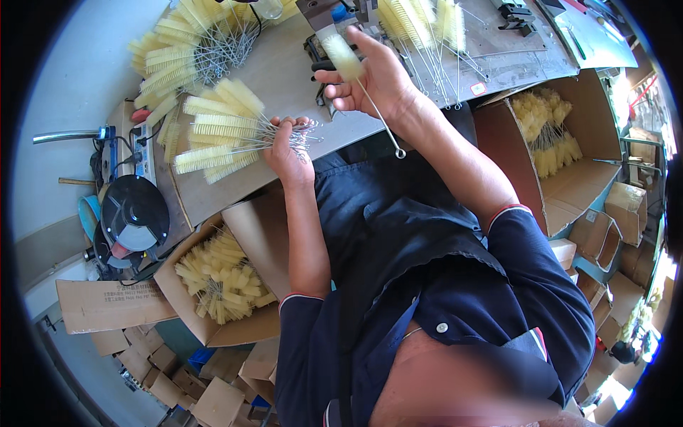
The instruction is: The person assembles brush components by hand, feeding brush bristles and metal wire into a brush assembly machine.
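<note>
My left hand (290, 155) is closed round the wire handles of a fanned bunch of pale yellow bottle brushes (226, 127), their bristle heads pointing left over the bench. A single bottle brush (342, 57) lies across my right hand (390, 84), held loosely with the fingers partly spread. Its bristle head points up and away, and its wire handle runs down toward me to a looped end. Just beyond my right hand stands a metal bench machine (318, 20), partly hidden by the brush and fingers.
More brushes are heaped on the workbench (274, 82) at far left (188, 46) and far right (407, 21). Open cartons of brushes stand below, left (171, 274) and right (509, 160). A black round device (134, 213) and a power strip (144, 153) sit at the bench's left end.
</note>
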Available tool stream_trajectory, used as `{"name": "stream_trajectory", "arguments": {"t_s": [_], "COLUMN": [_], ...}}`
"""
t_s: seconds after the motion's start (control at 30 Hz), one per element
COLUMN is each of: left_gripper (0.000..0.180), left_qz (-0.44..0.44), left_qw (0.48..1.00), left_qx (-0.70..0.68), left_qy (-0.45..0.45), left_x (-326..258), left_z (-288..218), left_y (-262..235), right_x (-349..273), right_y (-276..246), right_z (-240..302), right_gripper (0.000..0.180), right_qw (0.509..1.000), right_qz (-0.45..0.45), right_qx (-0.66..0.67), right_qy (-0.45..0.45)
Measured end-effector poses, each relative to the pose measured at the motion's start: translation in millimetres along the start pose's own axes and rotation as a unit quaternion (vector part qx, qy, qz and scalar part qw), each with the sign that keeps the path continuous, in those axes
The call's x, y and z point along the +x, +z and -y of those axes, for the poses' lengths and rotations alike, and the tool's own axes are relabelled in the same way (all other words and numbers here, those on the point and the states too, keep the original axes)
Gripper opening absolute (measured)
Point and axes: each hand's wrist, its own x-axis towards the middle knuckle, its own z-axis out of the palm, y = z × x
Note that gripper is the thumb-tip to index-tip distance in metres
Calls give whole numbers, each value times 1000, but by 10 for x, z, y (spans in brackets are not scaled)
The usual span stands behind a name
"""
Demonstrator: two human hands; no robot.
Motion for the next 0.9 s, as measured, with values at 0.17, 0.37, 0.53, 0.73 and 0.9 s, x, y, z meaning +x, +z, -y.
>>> {"name": "stream_trajectory", "arguments": {"t_s": [0.17,0.37,0.53,0.73,0.9], "left_gripper": [26,25,24,21,19], "left_qz": [5,21,27,52,56], "left_qw": [1000,1000,1000,999,998], "left_qx": [-8,-15,-11,-14,-6], "left_qy": [2,-4,-6,0,-14], "left_x": [-9,-17,10,18,14], "left_z": [24,18,41,32,24], "left_y": [3,-48,14,-122,-90], "right_x": [242,191,293,-133,-211], "right_y": [-135,-204,-357,-242,-566], "right_z": [-153,-268,-68,-228,5], "right_gripper": [24,24,20,30,33], "right_qw": [997,998,987,988,988], "right_qz": [-59,-43,-16,-69,-101], "right_qx": [18,-31,-103,-138,-94], "right_qy": [51,34,124,18,-66]}}
